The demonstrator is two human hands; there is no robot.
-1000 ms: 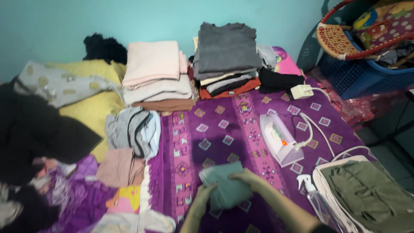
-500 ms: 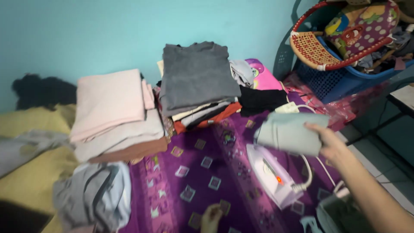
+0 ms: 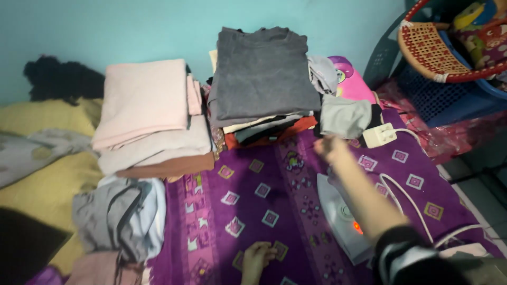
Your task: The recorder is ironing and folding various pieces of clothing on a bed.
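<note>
My right hand (image 3: pixel 330 148): blurred, grip state unclear, holding nothing I can see | pale green folded cloth (image 3: pixel 346 116): just beyond it, beside the grey-topped stack (image 3: pixel 261 74) | white iron (image 3: pixel 343 216): under my forearm | my left hand (image 3: pixel 257 259): loosely curled, resting on purple patterned mat (image 3: pixel 264 184)

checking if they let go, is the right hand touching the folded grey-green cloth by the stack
Apart. The head view shows purple mat between the right hand and the folded grey-green cloth.
</note>
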